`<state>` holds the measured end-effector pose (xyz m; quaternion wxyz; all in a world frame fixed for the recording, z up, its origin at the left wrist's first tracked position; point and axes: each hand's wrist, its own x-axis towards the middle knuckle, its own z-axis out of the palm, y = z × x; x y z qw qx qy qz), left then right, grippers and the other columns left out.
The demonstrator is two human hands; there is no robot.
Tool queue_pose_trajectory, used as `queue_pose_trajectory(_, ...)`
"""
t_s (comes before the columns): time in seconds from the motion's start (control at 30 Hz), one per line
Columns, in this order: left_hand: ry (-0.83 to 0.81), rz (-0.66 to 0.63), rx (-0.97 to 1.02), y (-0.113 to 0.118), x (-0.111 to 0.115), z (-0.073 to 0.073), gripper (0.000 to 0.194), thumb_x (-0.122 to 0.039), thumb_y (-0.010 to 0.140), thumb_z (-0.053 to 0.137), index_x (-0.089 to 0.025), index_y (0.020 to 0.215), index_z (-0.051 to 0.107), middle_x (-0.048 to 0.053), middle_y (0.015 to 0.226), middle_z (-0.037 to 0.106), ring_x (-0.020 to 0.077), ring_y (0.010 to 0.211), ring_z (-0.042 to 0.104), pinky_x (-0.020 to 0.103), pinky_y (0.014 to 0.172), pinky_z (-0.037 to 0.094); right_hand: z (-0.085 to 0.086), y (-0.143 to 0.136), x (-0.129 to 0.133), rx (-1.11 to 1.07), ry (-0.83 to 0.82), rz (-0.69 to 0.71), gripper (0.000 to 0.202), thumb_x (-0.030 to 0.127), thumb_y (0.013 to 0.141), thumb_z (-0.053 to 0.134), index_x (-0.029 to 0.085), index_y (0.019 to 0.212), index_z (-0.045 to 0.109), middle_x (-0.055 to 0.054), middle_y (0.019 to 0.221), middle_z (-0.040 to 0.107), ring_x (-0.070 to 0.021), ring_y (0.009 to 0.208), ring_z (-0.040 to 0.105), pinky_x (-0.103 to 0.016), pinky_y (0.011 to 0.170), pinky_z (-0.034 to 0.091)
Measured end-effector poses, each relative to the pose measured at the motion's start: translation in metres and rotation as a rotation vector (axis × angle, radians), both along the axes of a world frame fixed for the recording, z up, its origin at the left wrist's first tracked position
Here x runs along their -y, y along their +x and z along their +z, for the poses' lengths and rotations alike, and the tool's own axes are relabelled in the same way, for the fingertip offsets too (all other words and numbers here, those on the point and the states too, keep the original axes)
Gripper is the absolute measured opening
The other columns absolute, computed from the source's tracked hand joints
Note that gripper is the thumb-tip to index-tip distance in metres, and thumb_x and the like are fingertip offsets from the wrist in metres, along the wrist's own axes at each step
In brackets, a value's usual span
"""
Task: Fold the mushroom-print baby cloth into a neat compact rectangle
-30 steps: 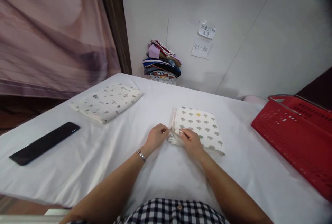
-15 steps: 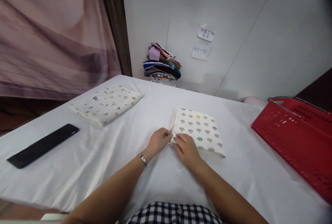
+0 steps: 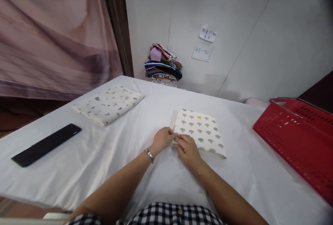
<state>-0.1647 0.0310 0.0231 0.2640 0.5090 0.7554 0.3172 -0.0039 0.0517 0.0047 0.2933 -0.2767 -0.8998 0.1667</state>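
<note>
A folded white cloth with grey, green and yellow mushroom prints (image 3: 201,127) lies flat on the white-covered table (image 3: 109,173). At its near left corner, my left hand (image 3: 163,139) has its fingers pinched on the cloth's edge. My right hand (image 3: 188,148) is right beside it, fingers bent and closed on the same corner, its fingertips close to the left ones. What exactly sits between the fingertips is partly hidden by the hands. A silver bracelet (image 3: 149,155) is around my left wrist.
Left of the hands lies another folded white printed cloth (image 3: 111,103), with a flat black strip (image 3: 47,145) nearer the front. On the right stands a red plastic basket (image 3: 293,138). A stack of folded fabrics (image 3: 163,67) is by the far wall, below paper notes (image 3: 203,51).
My left hand has moved slightly right along the corner, closer to my right hand. The mushroom-print cloth and my right hand have stayed nearly still.
</note>
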Motion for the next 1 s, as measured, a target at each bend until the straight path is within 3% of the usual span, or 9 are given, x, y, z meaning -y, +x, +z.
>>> queue_pose_trajectory(0.27, 0.035, -0.033, 0.133, -0.01, -0.002, -0.004, 0.024, -0.037, 0.073, 0.054, -0.018, 0.058, 0.053, -0.003, 0.055, 0.055, 0.0117, 0.055, 0.049, 0.023, 0.053, 0.033, -0.005, 0.0, -0.001, -0.09, 0.008, 0.017, 0.029, 0.012, 0.082, 0.046, 0.021, 0.101, 0.065, -0.006, 0.108, 0.061, -0.0192, 0.1, 0.054, -0.036, 0.089, 0.044)
queue_pose_trajectory(0.43, 0.052, -0.068, 0.099, -0.01, 0.007, -0.009, 0.036, -0.049, 0.076, 0.049, -0.018, 0.057, 0.051, -0.003, 0.055, 0.052, 0.0121, 0.057, 0.047, 0.024, 0.054, 0.031, -0.002, -0.002, 0.0, -0.082, 0.022, 0.034, 0.026, 0.013, 0.083, 0.047, 0.022, 0.1, 0.064, -0.006, 0.105, 0.061, -0.019, 0.099, 0.055, -0.036, 0.088, 0.045)
queue_pose_trajectory(0.7, -0.024, -0.142, 0.06, -0.013, 0.013, -0.012, 0.027, -0.041, 0.076, 0.05, -0.018, 0.061, 0.051, -0.003, 0.06, 0.053, 0.0125, 0.06, 0.048, 0.024, 0.056, 0.032, 0.0, -0.002, 0.002, -0.022, 0.035, 0.035, 0.025, 0.013, 0.083, 0.047, 0.022, 0.098, 0.065, -0.007, 0.107, 0.061, -0.0198, 0.1, 0.054, -0.038, 0.089, 0.044)
queue_pose_trajectory(0.87, -0.066, -0.152, 0.009, -0.015, 0.012, -0.005, 0.027, -0.041, 0.077, 0.05, -0.019, 0.063, 0.054, -0.002, 0.061, 0.056, 0.0134, 0.061, 0.051, 0.024, 0.055, 0.032, 0.01, 0.006, -0.003, -0.011, -0.133, 0.057, 0.026, 0.017, 0.083, 0.048, 0.023, 0.101, 0.067, -0.005, 0.112, 0.061, -0.0188, 0.104, 0.055, -0.036, 0.092, 0.045)
queue_pose_trajectory(1.0, -0.021, -0.104, -0.091, -0.015, 0.001, 0.011, 0.022, -0.038, 0.078, 0.052, -0.019, 0.069, 0.06, 0.001, 0.071, 0.063, 0.0143, 0.067, 0.055, 0.024, 0.059, 0.035, 0.022, 0.018, -0.023, -0.039, -0.196, -0.011, 0.03, 0.023, 0.086, 0.045, 0.024, 0.105, 0.067, -0.005, 0.117, 0.061, -0.0194, 0.109, 0.054, -0.038, 0.094, 0.045)
